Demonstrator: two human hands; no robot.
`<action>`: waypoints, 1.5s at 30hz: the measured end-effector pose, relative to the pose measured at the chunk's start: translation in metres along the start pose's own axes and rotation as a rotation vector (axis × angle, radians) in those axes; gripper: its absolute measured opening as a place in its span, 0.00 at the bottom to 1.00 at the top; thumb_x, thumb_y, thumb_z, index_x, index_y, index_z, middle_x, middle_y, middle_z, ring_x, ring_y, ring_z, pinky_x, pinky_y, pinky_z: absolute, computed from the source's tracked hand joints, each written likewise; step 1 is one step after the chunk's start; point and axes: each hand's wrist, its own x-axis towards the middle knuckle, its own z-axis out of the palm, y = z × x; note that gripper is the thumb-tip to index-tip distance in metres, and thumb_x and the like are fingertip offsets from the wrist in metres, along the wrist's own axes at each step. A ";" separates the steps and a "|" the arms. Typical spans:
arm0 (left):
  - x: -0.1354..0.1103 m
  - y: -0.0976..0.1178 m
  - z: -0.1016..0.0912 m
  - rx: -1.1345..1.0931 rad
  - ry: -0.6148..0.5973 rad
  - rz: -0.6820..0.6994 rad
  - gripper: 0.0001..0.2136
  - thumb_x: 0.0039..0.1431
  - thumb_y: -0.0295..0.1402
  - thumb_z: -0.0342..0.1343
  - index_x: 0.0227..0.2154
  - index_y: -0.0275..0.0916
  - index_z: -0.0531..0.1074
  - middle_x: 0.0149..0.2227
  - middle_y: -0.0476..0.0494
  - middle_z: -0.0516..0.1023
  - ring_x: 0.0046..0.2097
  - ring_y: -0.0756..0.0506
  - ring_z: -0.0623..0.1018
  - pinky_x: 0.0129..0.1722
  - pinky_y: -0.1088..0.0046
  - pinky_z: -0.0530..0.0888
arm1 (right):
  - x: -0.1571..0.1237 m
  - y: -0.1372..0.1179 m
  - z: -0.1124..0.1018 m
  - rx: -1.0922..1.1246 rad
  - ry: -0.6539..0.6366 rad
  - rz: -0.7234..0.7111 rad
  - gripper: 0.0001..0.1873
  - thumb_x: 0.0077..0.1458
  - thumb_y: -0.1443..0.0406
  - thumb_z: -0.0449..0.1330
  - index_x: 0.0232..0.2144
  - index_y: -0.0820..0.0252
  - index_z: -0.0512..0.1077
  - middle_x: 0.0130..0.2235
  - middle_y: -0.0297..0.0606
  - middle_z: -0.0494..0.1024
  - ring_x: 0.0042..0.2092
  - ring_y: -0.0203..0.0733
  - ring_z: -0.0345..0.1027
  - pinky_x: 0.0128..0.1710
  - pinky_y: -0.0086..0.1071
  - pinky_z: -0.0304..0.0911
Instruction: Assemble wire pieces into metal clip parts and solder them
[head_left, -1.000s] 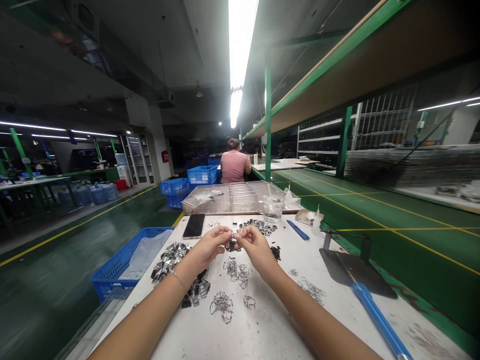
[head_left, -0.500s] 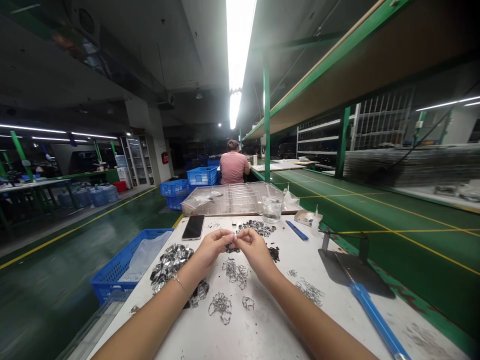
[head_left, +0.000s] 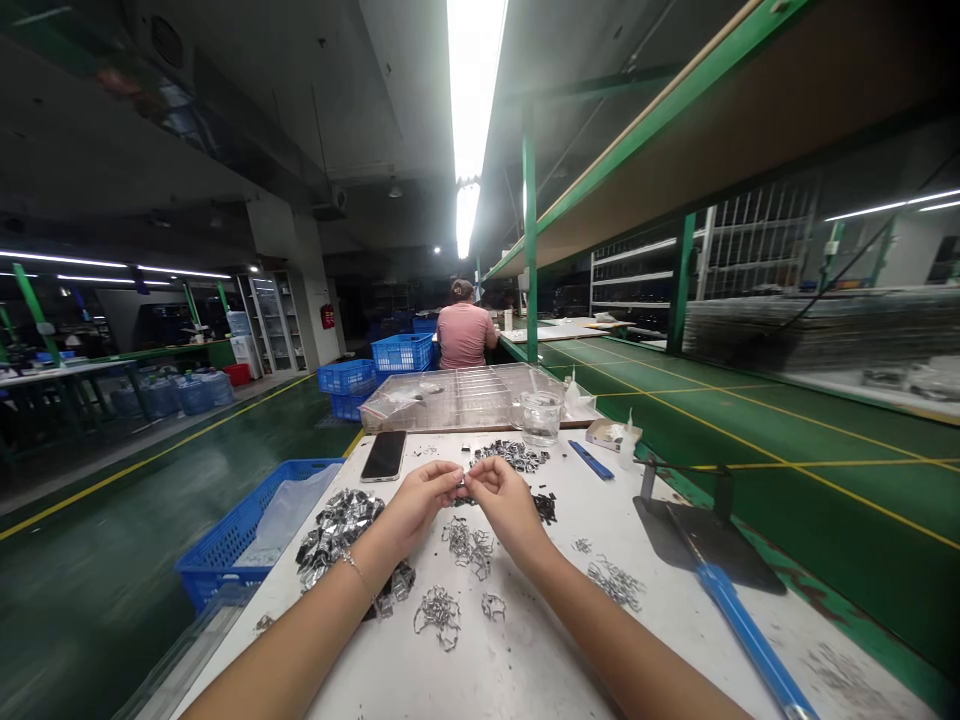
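My left hand (head_left: 425, 500) and my right hand (head_left: 504, 497) meet at the fingertips above the white table (head_left: 517, 660). Both are closed in a pinch; whatever small piece sits between them is too small to name. Under and just before them lie bent metal wire pieces (head_left: 466, 545), with more wire pieces (head_left: 437, 612) nearer me. Left of my left hand rises a heap of shiny metal and black parts (head_left: 341, 530). Small black pieces (head_left: 544, 506) lie beside my right hand, and a pile of small metal parts (head_left: 510, 456) is beyond both hands.
A phone (head_left: 383, 456) lies at the back left. Further right are a glass cup (head_left: 540, 418), a blue cutter (head_left: 591, 460), a small bottle (head_left: 627, 445) and a blue-handled lever tool (head_left: 739, 620). A blue crate (head_left: 217, 550) stands left of the table. A person (head_left: 463, 335) sits ahead.
The whole view has shifted slightly to the left. My hands remain pinched together at nearly the same spot, with only slight finger movement.
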 end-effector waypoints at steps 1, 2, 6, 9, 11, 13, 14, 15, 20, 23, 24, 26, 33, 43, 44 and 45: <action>0.000 0.000 0.000 -0.009 -0.001 0.011 0.13 0.46 0.35 0.67 0.32 0.33 0.74 0.30 0.45 0.74 0.34 0.50 0.73 0.34 0.75 0.65 | 0.000 0.000 0.000 -0.005 0.001 -0.002 0.10 0.42 0.63 0.62 0.26 0.59 0.65 0.26 0.34 0.75 0.32 0.43 0.74 0.35 0.36 0.67; 0.001 -0.001 0.000 -0.017 0.000 0.021 0.13 0.46 0.35 0.67 0.32 0.33 0.74 0.30 0.45 0.74 0.34 0.50 0.73 0.36 0.75 0.65 | 0.000 0.000 0.000 -0.010 0.001 -0.003 0.10 0.41 0.64 0.62 0.27 0.59 0.65 0.26 0.34 0.75 0.32 0.43 0.74 0.35 0.36 0.67; 0.002 -0.002 -0.002 -0.025 0.011 0.033 0.13 0.46 0.34 0.67 0.32 0.32 0.74 0.30 0.44 0.74 0.35 0.49 0.72 0.38 0.73 0.65 | 0.000 0.000 -0.001 -0.032 -0.012 -0.012 0.08 0.40 0.69 0.60 0.27 0.59 0.65 0.28 0.35 0.75 0.34 0.43 0.74 0.38 0.36 0.67; 0.002 -0.002 -0.002 -0.027 0.015 0.031 0.13 0.46 0.34 0.67 0.32 0.32 0.74 0.31 0.43 0.74 0.35 0.49 0.71 0.39 0.73 0.64 | -0.001 -0.001 -0.001 -0.056 -0.017 -0.026 0.07 0.41 0.71 0.58 0.27 0.59 0.65 0.29 0.35 0.75 0.35 0.43 0.74 0.39 0.37 0.67; 0.001 -0.002 -0.002 -0.030 0.018 0.034 0.13 0.46 0.34 0.67 0.32 0.32 0.74 0.32 0.43 0.74 0.35 0.50 0.71 0.39 0.73 0.64 | -0.002 -0.003 0.000 -0.074 -0.022 -0.040 0.07 0.41 0.71 0.58 0.27 0.60 0.66 0.29 0.36 0.75 0.35 0.43 0.73 0.39 0.37 0.67; 0.001 -0.001 -0.002 -0.033 0.019 0.039 0.13 0.46 0.34 0.67 0.33 0.32 0.74 0.32 0.43 0.73 0.35 0.50 0.71 0.39 0.74 0.64 | -0.004 -0.005 0.001 -0.089 -0.024 -0.055 0.07 0.41 0.71 0.59 0.27 0.60 0.67 0.29 0.36 0.75 0.35 0.43 0.73 0.40 0.38 0.66; 0.001 -0.001 -0.002 -0.033 0.017 0.040 0.13 0.46 0.34 0.67 0.33 0.32 0.74 0.32 0.43 0.73 0.35 0.50 0.71 0.39 0.74 0.64 | -0.005 -0.006 0.001 -0.094 -0.022 -0.060 0.06 0.42 0.70 0.60 0.27 0.60 0.67 0.29 0.36 0.75 0.35 0.43 0.72 0.39 0.38 0.66; 0.001 -0.001 -0.002 -0.032 0.010 0.042 0.13 0.46 0.34 0.67 0.33 0.32 0.74 0.32 0.44 0.73 0.35 0.50 0.71 0.38 0.74 0.64 | -0.006 -0.007 0.002 -0.096 -0.020 -0.062 0.06 0.42 0.69 0.61 0.27 0.60 0.67 0.29 0.36 0.75 0.35 0.44 0.72 0.39 0.38 0.66; 0.000 0.000 -0.001 -0.021 -0.055 0.061 0.10 0.48 0.33 0.65 0.31 0.34 0.72 0.30 0.46 0.71 0.33 0.51 0.70 0.35 0.75 0.65 | -0.004 -0.008 0.001 -0.038 -0.044 -0.007 0.09 0.41 0.65 0.64 0.25 0.60 0.67 0.26 0.34 0.73 0.31 0.41 0.70 0.35 0.36 0.64; -0.002 0.005 -0.001 0.028 -0.107 0.072 0.08 0.49 0.32 0.63 0.29 0.34 0.72 0.29 0.46 0.70 0.32 0.51 0.70 0.34 0.75 0.66 | -0.001 -0.011 -0.002 0.029 -0.104 0.094 0.12 0.37 0.65 0.66 0.25 0.60 0.66 0.24 0.33 0.73 0.30 0.40 0.70 0.36 0.36 0.64; -0.003 0.007 -0.001 0.056 -0.123 0.079 0.08 0.50 0.33 0.63 0.30 0.34 0.72 0.29 0.46 0.71 0.32 0.51 0.70 0.33 0.75 0.66 | 0.000 -0.013 -0.004 0.051 -0.124 0.132 0.13 0.37 0.64 0.67 0.25 0.60 0.66 0.24 0.33 0.74 0.30 0.40 0.70 0.37 0.35 0.64; -0.005 0.014 0.000 0.131 -0.152 0.106 0.09 0.52 0.34 0.61 0.32 0.34 0.72 0.29 0.45 0.72 0.32 0.50 0.72 0.34 0.74 0.68 | 0.001 -0.019 -0.008 0.096 -0.163 0.201 0.13 0.36 0.64 0.67 0.25 0.60 0.67 0.24 0.33 0.74 0.31 0.39 0.70 0.38 0.35 0.64; -0.012 0.034 -0.001 0.526 -0.253 0.263 0.09 0.50 0.33 0.63 0.35 0.36 0.77 0.36 0.42 0.78 0.38 0.45 0.77 0.42 0.69 0.71 | 0.005 -0.034 -0.024 0.123 -0.257 0.403 0.07 0.39 0.72 0.63 0.23 0.62 0.68 0.23 0.29 0.71 0.28 0.32 0.66 0.34 0.28 0.62; -0.017 0.027 0.000 0.803 -0.287 0.481 0.05 0.54 0.33 0.59 0.34 0.41 0.77 0.41 0.40 0.78 0.43 0.42 0.75 0.47 0.66 0.68 | 0.012 -0.024 -0.034 -0.005 -0.313 0.456 0.05 0.56 0.69 0.59 0.28 0.65 0.68 0.24 0.27 0.68 0.23 0.29 0.61 0.24 0.25 0.60; -0.019 0.028 0.002 0.806 -0.292 0.492 0.05 0.54 0.33 0.59 0.34 0.41 0.77 0.43 0.39 0.76 0.45 0.41 0.74 0.48 0.65 0.67 | 0.012 -0.025 -0.035 -0.017 -0.321 0.447 0.05 0.56 0.68 0.59 0.28 0.65 0.68 0.24 0.27 0.69 0.23 0.29 0.61 0.24 0.25 0.60; -0.020 0.029 0.005 0.803 -0.301 0.498 0.05 0.54 0.34 0.59 0.34 0.41 0.77 0.45 0.37 0.75 0.46 0.40 0.73 0.50 0.65 0.66 | 0.012 -0.026 -0.036 -0.029 -0.327 0.437 0.06 0.56 0.67 0.59 0.28 0.65 0.68 0.24 0.28 0.70 0.22 0.29 0.60 0.23 0.24 0.59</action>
